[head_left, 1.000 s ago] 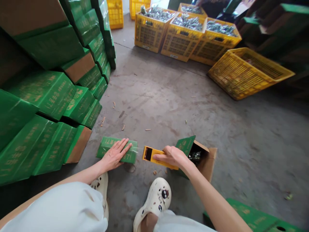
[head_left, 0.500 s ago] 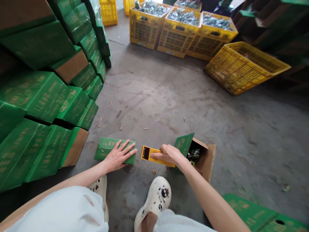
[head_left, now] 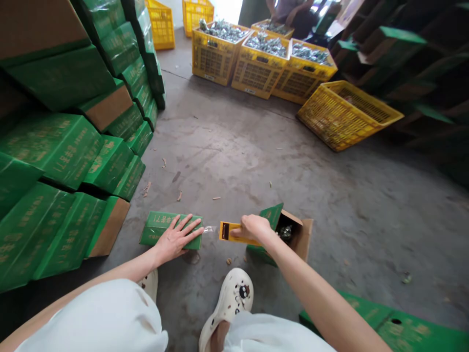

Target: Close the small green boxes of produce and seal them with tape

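My left hand (head_left: 176, 236) lies flat with spread fingers on top of a small green carton (head_left: 148, 234) on the floor. In my right hand (head_left: 254, 229) is a yellow tape dispenser (head_left: 224, 230), gripped from above, its end facing the green carton. A short clear strip of tape (head_left: 208, 229) shows between the carton's right end and the dispenser. Just beyond my right hand stands an open green carton (head_left: 306, 239) with its flaps up; dark, shiny wrapped items (head_left: 285, 232) sit inside. My right forearm hides part of it.
Green cartons (head_left: 73, 146) are stacked high on the left. Yellow crates (head_left: 216, 61) full of shiny wrapped items stand ahead, with a tilted yellow crate (head_left: 348, 117) to their right. A green carton (head_left: 410, 322) lies at lower right. A person (head_left: 289, 14) is behind the crates.
The tape dispenser in my right hand has moved slightly away from the green carton, and a clear strip of tape now shows in the gap. My left hand stays on the carton. The view has shifted.
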`<act>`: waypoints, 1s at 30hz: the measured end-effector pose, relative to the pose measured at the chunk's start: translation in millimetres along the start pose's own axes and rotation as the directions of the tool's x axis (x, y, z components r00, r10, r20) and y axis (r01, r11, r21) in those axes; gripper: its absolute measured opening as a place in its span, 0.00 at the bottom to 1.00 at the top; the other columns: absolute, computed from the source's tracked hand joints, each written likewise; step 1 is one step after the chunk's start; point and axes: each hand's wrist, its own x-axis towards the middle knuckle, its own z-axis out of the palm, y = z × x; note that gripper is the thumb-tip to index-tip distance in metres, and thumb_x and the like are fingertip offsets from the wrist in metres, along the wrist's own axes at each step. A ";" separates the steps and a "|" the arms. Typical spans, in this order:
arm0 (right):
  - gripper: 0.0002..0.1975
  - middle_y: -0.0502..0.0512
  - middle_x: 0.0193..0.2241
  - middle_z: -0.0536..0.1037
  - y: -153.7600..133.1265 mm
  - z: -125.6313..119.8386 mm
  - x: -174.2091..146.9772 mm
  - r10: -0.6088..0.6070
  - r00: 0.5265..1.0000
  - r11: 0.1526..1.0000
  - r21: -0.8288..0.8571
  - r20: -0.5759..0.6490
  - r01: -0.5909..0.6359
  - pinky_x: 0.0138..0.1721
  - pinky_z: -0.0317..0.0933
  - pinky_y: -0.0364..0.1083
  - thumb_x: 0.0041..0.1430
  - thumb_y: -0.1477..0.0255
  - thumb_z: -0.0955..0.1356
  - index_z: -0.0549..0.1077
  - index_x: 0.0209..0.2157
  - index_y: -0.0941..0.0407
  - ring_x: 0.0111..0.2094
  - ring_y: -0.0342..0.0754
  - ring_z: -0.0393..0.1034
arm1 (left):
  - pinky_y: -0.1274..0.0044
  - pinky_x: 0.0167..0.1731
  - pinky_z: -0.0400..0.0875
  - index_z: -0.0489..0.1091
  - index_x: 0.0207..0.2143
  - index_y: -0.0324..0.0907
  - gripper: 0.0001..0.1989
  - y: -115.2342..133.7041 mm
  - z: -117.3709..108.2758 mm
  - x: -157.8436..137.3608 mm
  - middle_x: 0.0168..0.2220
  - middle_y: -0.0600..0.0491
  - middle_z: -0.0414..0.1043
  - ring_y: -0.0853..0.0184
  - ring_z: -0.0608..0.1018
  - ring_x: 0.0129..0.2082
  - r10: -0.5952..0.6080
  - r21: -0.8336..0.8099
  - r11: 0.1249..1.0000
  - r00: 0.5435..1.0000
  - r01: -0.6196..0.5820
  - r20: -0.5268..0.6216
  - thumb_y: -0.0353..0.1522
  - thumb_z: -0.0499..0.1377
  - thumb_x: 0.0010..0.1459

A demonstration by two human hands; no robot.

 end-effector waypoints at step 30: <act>0.31 0.48 0.19 0.71 -0.2 70.0 -27.6 -0.407 0.913 0.427 0.887 0.016 0.174 0.20 0.48 0.40 0.51 0.42 0.73 0.75 0.26 0.59 0.20 0.40 0.59 | 0.63 0.58 0.69 0.70 0.63 0.42 0.38 -35.2 -22.5 -37.2 0.60 0.40 0.73 0.48 0.74 0.60 -0.504 -0.626 0.599 0.843 0.499 0.189 0.55 0.62 0.57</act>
